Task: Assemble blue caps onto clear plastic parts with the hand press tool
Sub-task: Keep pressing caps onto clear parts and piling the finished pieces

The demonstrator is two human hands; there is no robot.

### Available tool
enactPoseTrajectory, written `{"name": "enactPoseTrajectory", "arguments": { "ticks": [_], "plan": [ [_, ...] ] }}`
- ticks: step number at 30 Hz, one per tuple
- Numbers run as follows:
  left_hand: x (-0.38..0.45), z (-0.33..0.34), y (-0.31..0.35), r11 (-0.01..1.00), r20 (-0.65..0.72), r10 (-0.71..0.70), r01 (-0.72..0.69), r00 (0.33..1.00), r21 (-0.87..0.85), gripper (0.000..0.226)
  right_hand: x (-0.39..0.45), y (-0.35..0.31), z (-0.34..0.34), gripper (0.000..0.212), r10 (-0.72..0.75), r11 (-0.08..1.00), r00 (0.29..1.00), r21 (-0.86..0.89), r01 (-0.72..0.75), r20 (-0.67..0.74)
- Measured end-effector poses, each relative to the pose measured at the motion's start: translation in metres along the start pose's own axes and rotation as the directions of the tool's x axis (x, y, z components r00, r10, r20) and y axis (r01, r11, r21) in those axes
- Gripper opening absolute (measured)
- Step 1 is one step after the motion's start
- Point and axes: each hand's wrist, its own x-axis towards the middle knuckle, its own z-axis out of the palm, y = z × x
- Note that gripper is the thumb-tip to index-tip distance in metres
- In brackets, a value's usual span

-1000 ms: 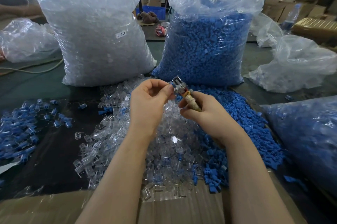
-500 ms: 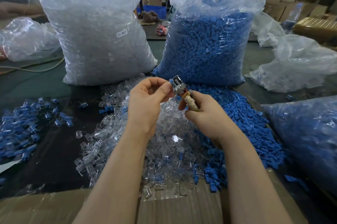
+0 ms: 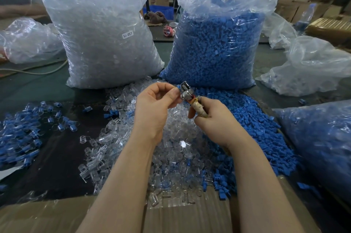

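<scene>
Presently | right hand [image 3: 214,120] gripped hand press tool [image 3: 189,98], axis pointing upper left | left hand [image 3: 157,107] pinched blue cap [image 3: 178,86] against tool head, frame centre.

hands [image 3: 190,111] on press tool [image 3: 187,93]

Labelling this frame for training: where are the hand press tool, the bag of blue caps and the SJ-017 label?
hand press tool [image 3: 187,92], head view, metal head.
bag of blue caps [image 3: 214,50], head view, front face.
SJ-017 label [image 3: 127,34], head view, sticker middle.
</scene>
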Motion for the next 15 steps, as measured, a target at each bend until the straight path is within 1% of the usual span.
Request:
{"name": "enactPoseTrajectory", "arguments": {
  "ticks": [5, 6, 8, 10, 12, 13, 15],
  "plan": [
    [0.001, -0.003, 0.000, 0.997, -0.021, -0.072, 0.072, 0.997, -0.006, 0.005, 0.002, 0.001, 0.000, 0.014, -0.004, 0.999, 1.000, -0.036, 0.003, -0.015],
    [0.002, -0.006, 0.001, 0.995, -0.049, -0.093, 0.092, 0.994, -0.028, 0.004, 0.003, 0.001, 0.001, 0.011, -0.006, 0.998, 1.000, -0.065, 0.004, -0.031],
    [0.006, -0.016, 0.006, 0.981, -0.161, -0.160, 0.138, 0.974, -0.139, 0.003, 0.004, 0.004, 0.000, 0.005, 0.011, 0.990, 0.996, -0.139, -0.024, -0.092],
    [0.014, -0.036, 0.007, 0.933, -0.297, -0.244, 0.141, 0.923, -0.330, 0.003, 0.005, 0.010, -0.003, 0.001, 0.060, 0.975, 0.984, -0.202, -0.094, -0.167],
    [0.022, -0.058, 0.012, 0.866, -0.405, -0.352, 0.129, 0.844, -0.483, 0.005, 0.006, 0.017, -0.008, 0.005, 0.126, 0.952, 0.965, -0.246, -0.183, -0.230],
    [0.024, -0.070, 0.012, 0.841, -0.448, -0.379, 0.099, 0.810, -0.531, 0.007, 0.006, 0.020, -0.010, 0.008, 0.160, 0.936, 0.954, -0.267, -0.227, -0.253],
    [0.027, -0.100, 0.000, 0.784, -0.489, -0.439, 0.055, 0.754, -0.619, 0.012, 0.006, 0.026, -0.014, 0.010, 0.216, 0.904, 0.935, -0.305, -0.301, -0.282]
  ]
}}
